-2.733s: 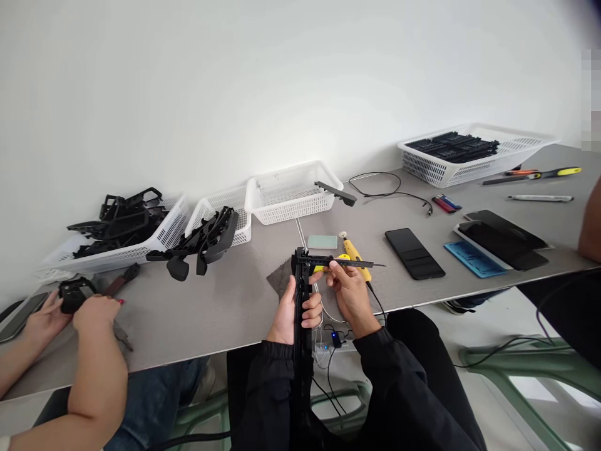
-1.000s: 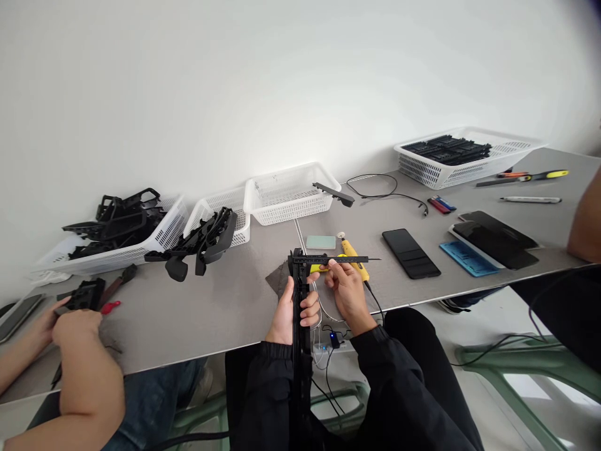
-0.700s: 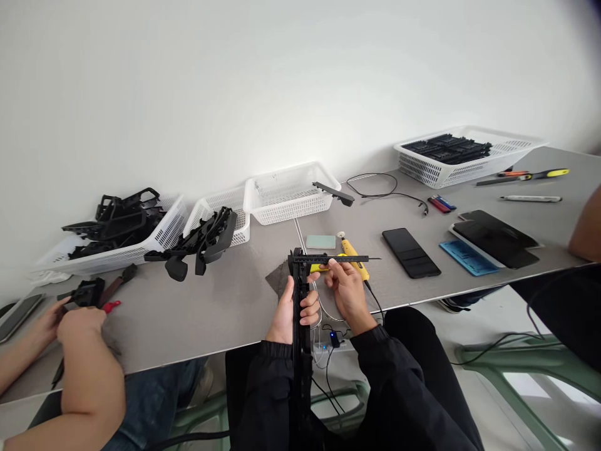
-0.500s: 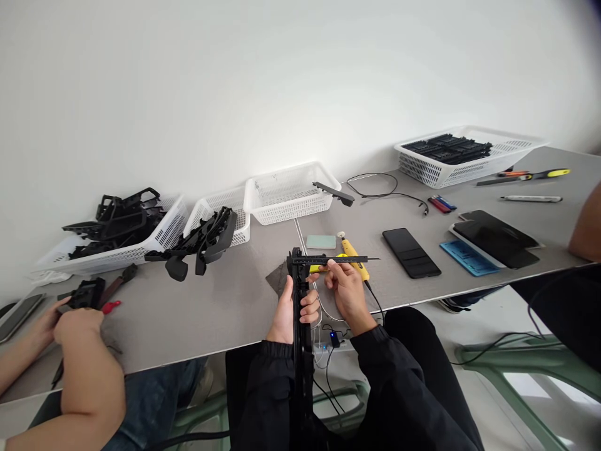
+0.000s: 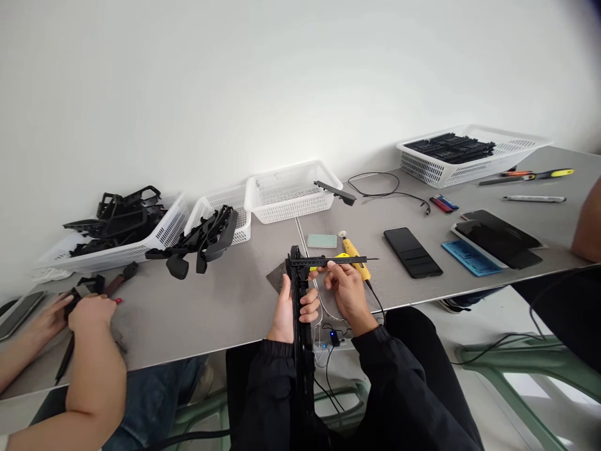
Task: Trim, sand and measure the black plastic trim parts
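Note:
Wrapped in my left hand (image 5: 284,312) is a long black plastic part (image 5: 303,351), held nearly upright with its lower end toward my lap. My right hand (image 5: 349,294) pinches a black caliper (image 5: 350,260), which lies crosswise with its jaws at the part's upper end. The caliper's thin depth rod sticks out to the right. Whether the jaws touch the part I cannot tell. Just behind my right hand lie a yellow rotary tool (image 5: 355,255) with a cable and a yellow object, partly covered. A pale green block (image 5: 322,241) lies beyond the caliper.
White baskets (image 5: 293,214) line the wall; one at left overflows with black parts (image 5: 126,219), another at far right (image 5: 432,175) holds several. A phone (image 5: 413,252), blue tray (image 5: 471,257) and marker (image 5: 534,198) lie right. A co-worker's hands (image 5: 91,311) work at left.
My hands and the caliper hold almost the same place; the part's upper end has tilted slightly. At left, the co-worker's hands have shifted a little to the right, over the red object.

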Motion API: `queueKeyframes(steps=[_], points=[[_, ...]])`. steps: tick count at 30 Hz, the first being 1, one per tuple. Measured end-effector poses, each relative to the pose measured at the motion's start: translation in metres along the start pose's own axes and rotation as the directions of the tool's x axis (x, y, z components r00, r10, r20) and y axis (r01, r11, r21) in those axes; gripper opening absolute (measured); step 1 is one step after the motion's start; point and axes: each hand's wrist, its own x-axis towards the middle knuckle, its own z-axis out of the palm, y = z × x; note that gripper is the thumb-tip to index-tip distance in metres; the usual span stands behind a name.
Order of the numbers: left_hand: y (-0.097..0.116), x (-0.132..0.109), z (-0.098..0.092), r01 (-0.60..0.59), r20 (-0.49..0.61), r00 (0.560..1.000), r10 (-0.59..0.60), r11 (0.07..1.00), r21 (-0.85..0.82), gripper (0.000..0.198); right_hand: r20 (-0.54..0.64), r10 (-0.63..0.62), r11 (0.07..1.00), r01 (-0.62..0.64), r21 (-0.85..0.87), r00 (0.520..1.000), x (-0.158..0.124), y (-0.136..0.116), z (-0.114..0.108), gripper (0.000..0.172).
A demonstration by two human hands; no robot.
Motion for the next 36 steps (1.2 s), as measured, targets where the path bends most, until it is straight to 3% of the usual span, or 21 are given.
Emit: queueKeyframes(steps=[6, 15, 36], points=[[0.003, -0.004, 0.008, 0.016, -0.007, 1.0, -0.016, 1.0, 0.0, 0.061, 0.013, 0.015, 1.0, -0.016, 0.003, 1.0, 0.0, 0.001, -0.002, 0.034], [0.0, 0.001, -0.004, 0.004, 0.003, 1.0, -0.004, 1.0, -0.011, 0.061, 0.013, 0.017, 0.999, -0.017, 0.033, 1.0, 0.0, 0.002, -0.002, 0.033], [-0.001, -0.001, -0.002, -0.025, 0.021, 0.999, 0.025, 1.0, -0.002, 0.059, 0.022, 0.017, 0.999, -0.018, 0.047, 1.0, -0.001, 0.0, -0.001, 0.03]])
